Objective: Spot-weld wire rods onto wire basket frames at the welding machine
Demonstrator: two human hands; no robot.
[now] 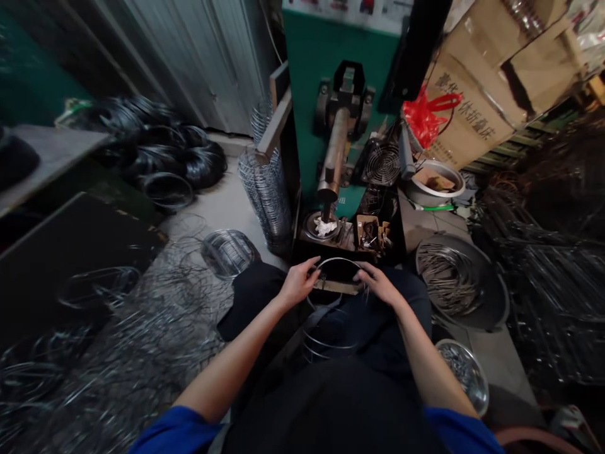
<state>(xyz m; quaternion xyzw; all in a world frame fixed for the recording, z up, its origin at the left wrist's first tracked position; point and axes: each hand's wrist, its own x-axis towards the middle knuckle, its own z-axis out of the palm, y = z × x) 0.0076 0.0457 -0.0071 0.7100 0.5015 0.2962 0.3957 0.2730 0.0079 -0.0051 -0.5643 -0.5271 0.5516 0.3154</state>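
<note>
Just above my knees, my left hand point(297, 281) and my right hand point(379, 282) hold a thin metal wire ring point(337, 258) from opposite sides. Thumb and fingers of each hand are pinched on the wire. The ring's lower part is hard to make out against the dark background. More loose wire rings point(331, 346) lie on my lap below the hands. Directly ahead stands a green machine point(307, 82) with a thick metal cylinder point(334, 151) pointing toward me, its end beyond my hands.
A tall stack of wire rings point(265, 195) stands left of the machine. Wire pieces point(155, 340) litter the left floor near black wire coils point(170, 145). To the right are a round pan point(496, 302) of bent wires, a metal bowl point(479, 384) of small parts and cardboard boxes point(472, 82).
</note>
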